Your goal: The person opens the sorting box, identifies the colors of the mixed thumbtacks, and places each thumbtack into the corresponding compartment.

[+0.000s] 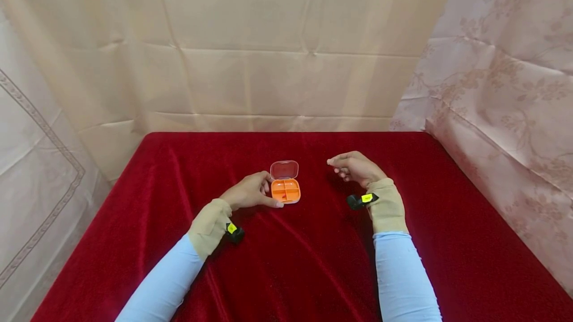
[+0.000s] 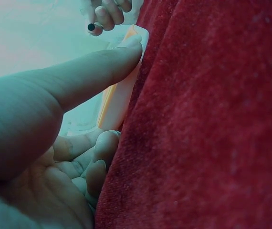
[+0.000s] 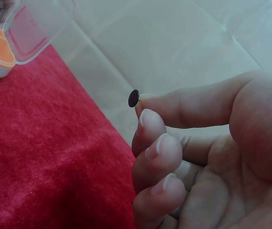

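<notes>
An orange four-compartment pill box lies on the red cloth, its clear lid raised at the back. In its front left compartment is a small red piece. My left hand grips the box from the left, thumb along the front side and fingers at the other side. To the right of the box, above the cloth, my right hand pinches a black thumbtack between thumb and index finger. The tack's flat round head points away from the fingertips, and its other fingers are curled below.
Red velvet cloth covers the table. A beige curtain hangs behind the far edge, with a patterned pink curtain on the right and a pale one on the left. Each wrist carries a small black camera.
</notes>
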`<action>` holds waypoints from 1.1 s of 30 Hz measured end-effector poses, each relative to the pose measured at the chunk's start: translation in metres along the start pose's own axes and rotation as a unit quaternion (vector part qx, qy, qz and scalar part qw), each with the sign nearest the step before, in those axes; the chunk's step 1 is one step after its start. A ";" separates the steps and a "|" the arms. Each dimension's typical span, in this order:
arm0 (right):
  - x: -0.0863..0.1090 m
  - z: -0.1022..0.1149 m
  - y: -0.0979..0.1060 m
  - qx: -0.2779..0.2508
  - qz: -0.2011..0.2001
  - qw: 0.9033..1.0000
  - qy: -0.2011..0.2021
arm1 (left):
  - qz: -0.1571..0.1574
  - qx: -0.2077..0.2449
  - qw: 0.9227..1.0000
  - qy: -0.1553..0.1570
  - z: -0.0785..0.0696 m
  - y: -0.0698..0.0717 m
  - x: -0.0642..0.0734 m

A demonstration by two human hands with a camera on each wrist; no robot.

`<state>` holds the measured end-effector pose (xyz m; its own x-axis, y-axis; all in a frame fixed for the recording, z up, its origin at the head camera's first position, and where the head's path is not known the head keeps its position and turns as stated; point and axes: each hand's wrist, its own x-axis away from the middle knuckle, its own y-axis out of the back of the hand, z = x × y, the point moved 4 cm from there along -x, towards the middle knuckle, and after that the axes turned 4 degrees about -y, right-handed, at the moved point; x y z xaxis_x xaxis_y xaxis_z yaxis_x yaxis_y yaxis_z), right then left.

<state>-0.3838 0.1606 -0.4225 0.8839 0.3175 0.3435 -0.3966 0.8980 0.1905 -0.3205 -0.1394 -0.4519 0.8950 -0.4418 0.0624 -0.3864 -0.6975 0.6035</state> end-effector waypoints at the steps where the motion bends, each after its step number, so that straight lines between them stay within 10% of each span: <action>1: 0.000 0.000 -0.001 0.002 0.002 1.000 0.001 | 0.000 -0.001 1.000 0.000 0.000 0.000 0.000; 33: 0.005 0.007 -0.009 0.017 0.025 1.000 0.005 | 0.001 0.006 1.000 -0.003 -0.002 -0.001 0.001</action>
<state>-0.3777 0.1519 -0.4166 0.8653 0.3641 0.3445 -0.4477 0.8704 0.2047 -0.3190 -0.1386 -0.4510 0.8930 -0.4464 0.0578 -0.3900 -0.7033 0.5944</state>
